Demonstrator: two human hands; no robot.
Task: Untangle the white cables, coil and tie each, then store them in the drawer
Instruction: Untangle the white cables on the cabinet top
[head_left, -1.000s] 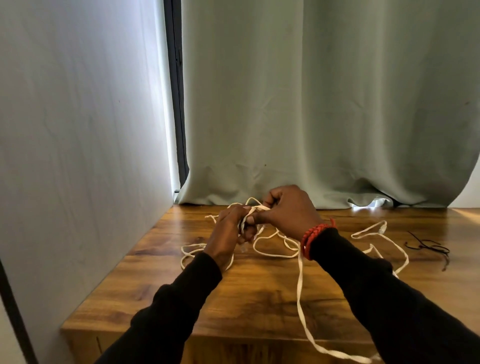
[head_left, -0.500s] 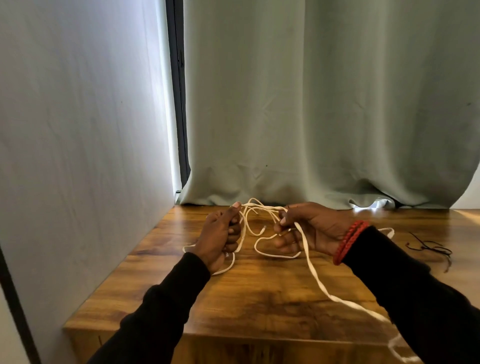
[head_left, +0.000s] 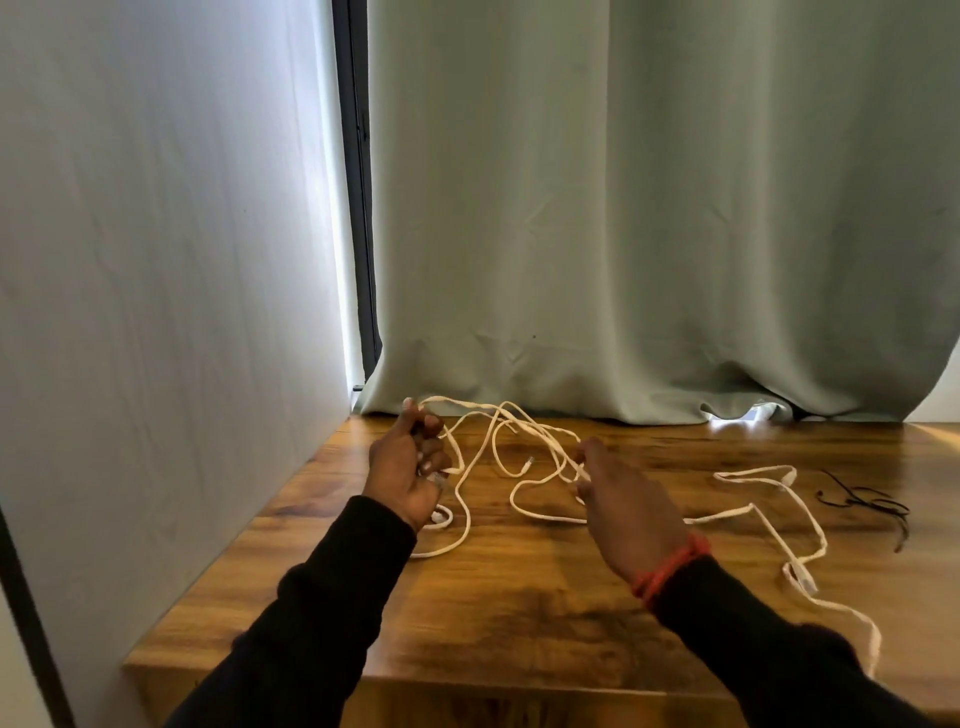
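White cables (head_left: 519, 441) lie in loose overlapping loops on the wooden tabletop (head_left: 519, 613), still tangled at the middle, between the two hands. No coil is formed and no tie is on; the drawer is not in view.

Left hand (head_left: 410, 467): raised off the wood near the left wall (head_left: 156, 312), fingers curled shut around a bundle of strands. One strand arches from the top of the fist toward the curtain (head_left: 623, 234); others drop below the palm and trail in a loop on the table. Judged purpose: an anchor, keeping one side of the snarl lifted and taut so the crossings show.

Right hand (head_left: 623, 509): palm down, back to the camera, low over the centre of the tangle. Thumb and forefinger appear to pinch a strand at the far edge of the hand; the rest of the fingers are hidden, so how tightly it grips cannot be told. Likely picking one line out of the crossings.

A long run of cable wanders right from the tangle, and a tail hangs over the near edge beside the right sleeve (head_left: 779, 665). It lies slack, probably pulled free already.

Thin dark cord (head_left: 862, 504) rests well apart at far right, likely for tying.

Stage: early, untangling.
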